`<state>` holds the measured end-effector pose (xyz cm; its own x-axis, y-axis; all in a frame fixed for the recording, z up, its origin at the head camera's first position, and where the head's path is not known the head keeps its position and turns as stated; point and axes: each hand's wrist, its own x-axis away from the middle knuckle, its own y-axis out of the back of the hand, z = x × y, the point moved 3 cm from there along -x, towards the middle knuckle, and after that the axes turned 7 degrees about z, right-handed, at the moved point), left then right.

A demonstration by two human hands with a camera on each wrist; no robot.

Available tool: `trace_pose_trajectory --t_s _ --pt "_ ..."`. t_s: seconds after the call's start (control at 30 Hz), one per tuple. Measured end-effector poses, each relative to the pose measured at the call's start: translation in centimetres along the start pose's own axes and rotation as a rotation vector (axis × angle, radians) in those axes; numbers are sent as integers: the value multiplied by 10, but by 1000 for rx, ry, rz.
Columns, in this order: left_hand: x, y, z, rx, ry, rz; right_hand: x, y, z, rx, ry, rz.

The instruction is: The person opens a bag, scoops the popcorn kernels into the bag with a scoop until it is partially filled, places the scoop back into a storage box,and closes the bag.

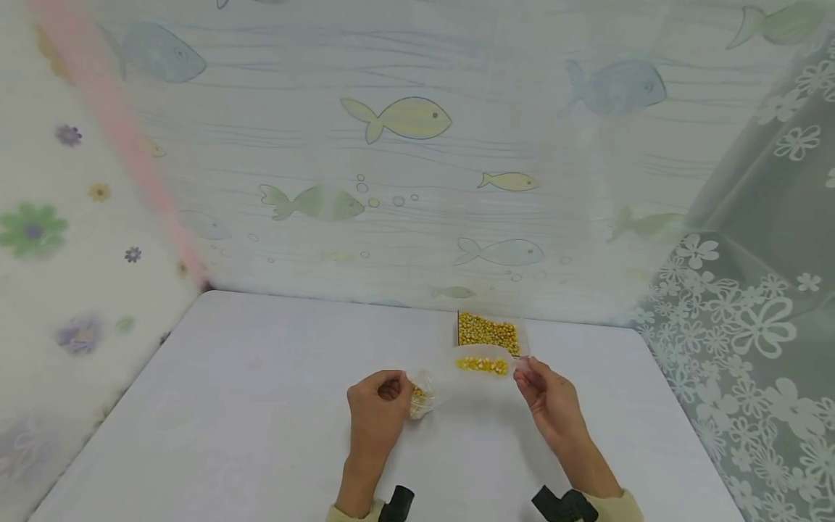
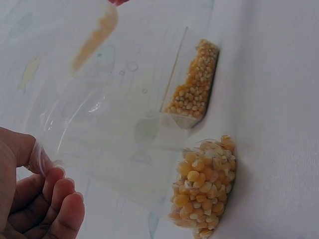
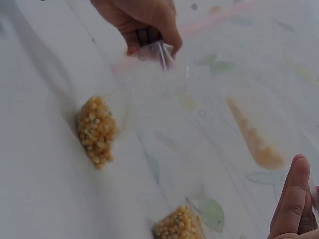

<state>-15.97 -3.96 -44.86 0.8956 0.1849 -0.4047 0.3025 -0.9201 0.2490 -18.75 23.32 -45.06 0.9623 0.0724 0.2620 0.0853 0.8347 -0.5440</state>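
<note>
My left hand (image 1: 380, 406) pinches the rim of a clear plastic bag (image 1: 424, 397) between thumb and fingers. The bag stands on the table, with yellow corn kernels (image 2: 204, 184) heaped in its bottom. Opposite, my right hand (image 1: 551, 399) pinches the end of a clear scoop (image 1: 501, 351). A row of corn kernels (image 3: 256, 142) lies along the scoop, which is held up off the table, to the right of the bag. Farther back, a clear rectangular container (image 1: 522, 335) holds many more corn kernels (image 2: 197, 79); the scoop partly overlaps it in the head view.
The white table (image 1: 261, 391) meets a fish-print curtain (image 1: 404, 167) just behind the container. On the left hangs a flowered sheet (image 1: 85, 275), and on the right a sheer curtain with white flowers (image 1: 750, 348).
</note>
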Motion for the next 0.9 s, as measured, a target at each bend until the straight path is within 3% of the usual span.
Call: trace_pose_trajectory --t_s 0.2,0.53,0.9 --pt "0 0 0 0 -7 3 9 -11 -9 98 14 30" --pt "-1 1 -2 10 8 13 5 -15 -28 162 -20 -11" --pt "1 -2 -1 -5 -11 24 7 -30 -20 292 87 -33"
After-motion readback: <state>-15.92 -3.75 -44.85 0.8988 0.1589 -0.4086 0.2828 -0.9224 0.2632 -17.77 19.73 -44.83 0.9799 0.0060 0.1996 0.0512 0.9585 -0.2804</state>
